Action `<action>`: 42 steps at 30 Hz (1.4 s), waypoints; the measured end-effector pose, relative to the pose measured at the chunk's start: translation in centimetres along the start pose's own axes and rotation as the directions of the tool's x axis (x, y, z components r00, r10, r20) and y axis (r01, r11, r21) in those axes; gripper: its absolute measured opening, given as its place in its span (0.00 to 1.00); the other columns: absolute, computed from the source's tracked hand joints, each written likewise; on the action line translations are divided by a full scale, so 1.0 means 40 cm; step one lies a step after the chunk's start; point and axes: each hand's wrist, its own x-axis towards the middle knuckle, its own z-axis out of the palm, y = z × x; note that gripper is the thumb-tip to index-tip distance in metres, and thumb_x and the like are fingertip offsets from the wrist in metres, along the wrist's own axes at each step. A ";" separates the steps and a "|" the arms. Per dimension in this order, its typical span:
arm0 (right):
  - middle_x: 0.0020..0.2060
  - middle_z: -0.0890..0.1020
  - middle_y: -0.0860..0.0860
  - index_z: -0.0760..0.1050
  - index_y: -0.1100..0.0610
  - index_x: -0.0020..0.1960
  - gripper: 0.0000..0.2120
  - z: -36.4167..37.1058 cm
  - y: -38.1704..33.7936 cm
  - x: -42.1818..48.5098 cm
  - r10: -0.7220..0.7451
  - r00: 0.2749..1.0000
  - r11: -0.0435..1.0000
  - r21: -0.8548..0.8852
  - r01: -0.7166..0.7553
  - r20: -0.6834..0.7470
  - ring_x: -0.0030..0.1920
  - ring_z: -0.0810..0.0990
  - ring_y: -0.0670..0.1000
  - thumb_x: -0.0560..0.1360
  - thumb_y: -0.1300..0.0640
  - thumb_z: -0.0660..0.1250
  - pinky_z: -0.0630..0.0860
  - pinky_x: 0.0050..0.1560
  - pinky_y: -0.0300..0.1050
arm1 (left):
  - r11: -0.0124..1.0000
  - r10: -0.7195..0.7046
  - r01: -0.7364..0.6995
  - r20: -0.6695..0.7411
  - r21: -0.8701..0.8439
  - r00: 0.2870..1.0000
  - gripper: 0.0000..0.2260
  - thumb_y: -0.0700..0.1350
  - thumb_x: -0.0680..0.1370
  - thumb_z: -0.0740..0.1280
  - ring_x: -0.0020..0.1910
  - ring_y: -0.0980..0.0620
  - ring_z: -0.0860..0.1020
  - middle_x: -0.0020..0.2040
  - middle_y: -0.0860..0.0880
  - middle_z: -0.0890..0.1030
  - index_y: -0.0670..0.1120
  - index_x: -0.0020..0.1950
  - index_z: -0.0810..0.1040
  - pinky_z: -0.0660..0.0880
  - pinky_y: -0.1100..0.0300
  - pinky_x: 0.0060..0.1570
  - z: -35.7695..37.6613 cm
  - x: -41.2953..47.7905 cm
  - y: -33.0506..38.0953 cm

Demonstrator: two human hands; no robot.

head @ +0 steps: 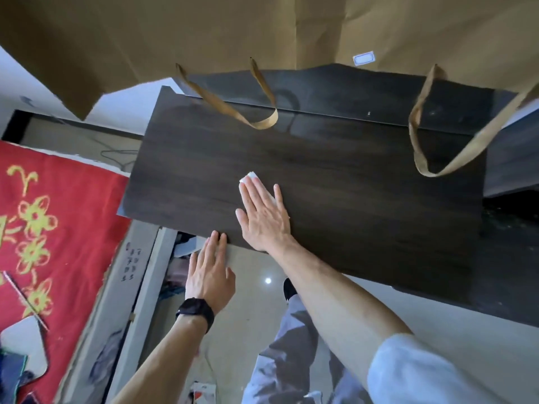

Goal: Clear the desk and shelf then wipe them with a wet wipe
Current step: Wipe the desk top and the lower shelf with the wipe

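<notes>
A dark wood-grain shelf board (350,182) fills the middle of the view. My right hand (264,217) lies flat on it, palm down, pressing a folded white wet wipe (250,177) under the fingers; only the wipe's far end shows past the fingertips. My left hand (208,272), with a black watch on the wrist, rests with fingers straight against the board's near edge and holds nothing.
Brown paper bags (204,30) hang from above, their handles (437,147) dangling over the board's back and right side. A red blanket with yellow flowers (43,228) lies at the left. A lower dark desk surface (495,272) sits at the right. Tiled floor and my legs are below.
</notes>
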 end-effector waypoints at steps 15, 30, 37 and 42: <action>0.80 0.54 0.53 0.49 0.58 0.81 0.31 -0.101 0.427 -0.499 0.816 0.537 0.567 0.123 -0.814 -0.213 0.80 0.48 0.51 0.83 0.44 0.46 0.56 0.75 0.67 | 0.837 0.545 -0.546 0.112 -0.017 0.831 0.41 0.43 0.66 0.73 0.75 0.45 0.64 0.77 0.45 0.64 0.46 0.78 0.62 0.65 0.40 0.70 0.084 -0.047 0.347; 0.68 0.75 0.60 0.62 0.63 0.76 0.27 -0.135 0.532 -0.573 0.923 0.316 0.383 0.497 -0.778 -0.217 0.63 0.77 0.60 0.83 0.49 0.50 0.75 0.61 0.53 | 0.746 0.632 -0.659 0.209 0.098 0.746 0.39 0.44 0.68 0.70 0.76 0.46 0.62 0.78 0.47 0.61 0.47 0.78 0.61 0.59 0.42 0.72 0.141 -0.093 0.574; 0.72 0.72 0.52 0.66 0.57 0.75 0.23 -0.112 0.642 -0.710 0.825 0.545 0.176 0.849 -0.498 0.149 0.72 0.69 0.52 0.85 0.50 0.47 0.62 0.67 0.35 | 0.774 0.616 -0.625 0.109 0.101 0.780 0.29 0.51 0.78 0.60 0.78 0.49 0.56 0.79 0.48 0.57 0.47 0.78 0.60 0.60 0.41 0.73 0.178 -0.156 0.730; 0.79 0.60 0.49 0.54 0.50 0.80 0.26 0.011 0.707 -0.781 0.645 0.732 0.140 0.907 -0.397 0.220 0.78 0.58 0.48 0.84 0.43 0.46 0.57 0.78 0.50 | 0.828 0.537 -0.543 0.081 0.138 0.840 0.27 0.57 0.82 0.47 0.79 0.54 0.44 0.80 0.53 0.48 0.51 0.80 0.51 0.45 0.44 0.76 0.222 -0.183 0.880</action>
